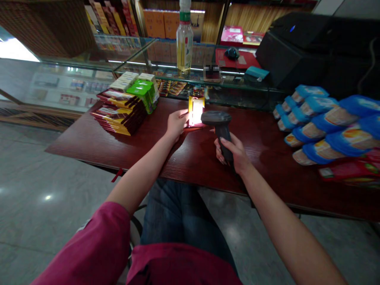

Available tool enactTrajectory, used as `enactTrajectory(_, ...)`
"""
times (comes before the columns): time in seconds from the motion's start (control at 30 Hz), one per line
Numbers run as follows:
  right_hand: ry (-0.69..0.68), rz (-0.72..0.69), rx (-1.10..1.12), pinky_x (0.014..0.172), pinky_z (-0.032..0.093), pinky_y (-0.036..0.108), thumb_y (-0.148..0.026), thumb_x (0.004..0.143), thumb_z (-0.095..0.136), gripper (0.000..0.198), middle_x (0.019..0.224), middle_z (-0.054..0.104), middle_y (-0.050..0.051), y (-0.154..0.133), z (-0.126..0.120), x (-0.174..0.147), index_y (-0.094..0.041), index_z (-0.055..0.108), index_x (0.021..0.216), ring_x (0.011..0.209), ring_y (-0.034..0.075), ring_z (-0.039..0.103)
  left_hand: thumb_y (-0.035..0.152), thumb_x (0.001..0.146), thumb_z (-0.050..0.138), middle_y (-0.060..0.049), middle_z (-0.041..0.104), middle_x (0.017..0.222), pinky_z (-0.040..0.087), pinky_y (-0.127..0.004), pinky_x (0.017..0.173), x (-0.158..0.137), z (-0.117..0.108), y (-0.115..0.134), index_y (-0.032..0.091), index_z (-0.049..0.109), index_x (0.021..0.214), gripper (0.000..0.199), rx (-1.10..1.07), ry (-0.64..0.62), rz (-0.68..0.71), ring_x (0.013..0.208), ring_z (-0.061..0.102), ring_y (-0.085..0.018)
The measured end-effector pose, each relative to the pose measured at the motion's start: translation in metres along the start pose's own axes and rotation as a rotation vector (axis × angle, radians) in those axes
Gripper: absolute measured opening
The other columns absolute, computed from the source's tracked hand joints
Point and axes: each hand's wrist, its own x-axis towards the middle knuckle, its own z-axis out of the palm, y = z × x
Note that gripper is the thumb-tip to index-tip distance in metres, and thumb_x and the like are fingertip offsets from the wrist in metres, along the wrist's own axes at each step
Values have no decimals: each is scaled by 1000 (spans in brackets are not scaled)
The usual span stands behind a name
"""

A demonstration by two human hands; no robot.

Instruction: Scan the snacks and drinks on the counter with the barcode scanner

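Observation:
My left hand (175,125) grips the left edge of a small yellow and dark red packet (196,111), held upright just above the brown counter. Bright light from the scanner washes out the packet's face. Wrapped round the handle of a black barcode scanner (217,118) is my right hand (233,150); the scanner's head points left at the packet, close to it. To the left stands a stack of similar yellow and dark red packets (120,113). Against that stack are bright green packs (144,93) and pale boxes (124,81).
Several blue-lidded tubs (335,134) are piled at the right, by a red package (350,170). A bottle of yellowish drink (184,43) stands on the glass display case (139,53) behind. A large black machine (314,51) fills the back right. The wooden counter (196,162) ends before my lap.

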Motion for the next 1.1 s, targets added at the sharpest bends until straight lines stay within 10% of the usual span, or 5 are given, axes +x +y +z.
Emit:
enactTrajectory(0.3, 57, -73, 46, 32, 37, 23, -53, 83, 83, 40, 74, 59, -7, 5, -3, 0, -26, 55, 92, 39, 8, 49, 23, 94, 76, -10, 84, 107, 66, -36, 87, -3, -3, 1, 15, 80, 115, 22, 33, 24, 43, 92, 81, -23)
enactTrajectory(0.53, 341, -182, 42, 32, 38, 22, -54, 77, 87, 47, 71, 60, -10, -3, -55, -6, -27, 51, 92, 39, 8, 49, 23, 95, 73, -3, 83, 122, 60, -40, 105, -19, 19, -3, 35, 83, 118, 28, 728, -110, 586, 114, 79, -27)
enactTrajectory(0.83, 527, -225, -172, 33, 42, 24, -53, 79, 86, 47, 66, 60, -9, -23, -138, -49, -25, 57, 102, 40, 10, 51, 15, 106, 49, -16, 68, 149, 56, -43, 116, -26, 165, -31, 20, 65, 146, 43, 1337, -576, 800, 140, 66, -28)
enactTrajectory(1.1, 575, -243, -96, 36, 44, 26, -50, 84, 83, 43, 65, 59, -8, -18, -137, -43, -26, 59, 111, 42, 12, 50, 33, 107, 51, -25, 44, 169, 28, -43, 135, 5, 269, -48, 0, 51, 157, 60, 1348, -559, 643, 162, 39, -33)
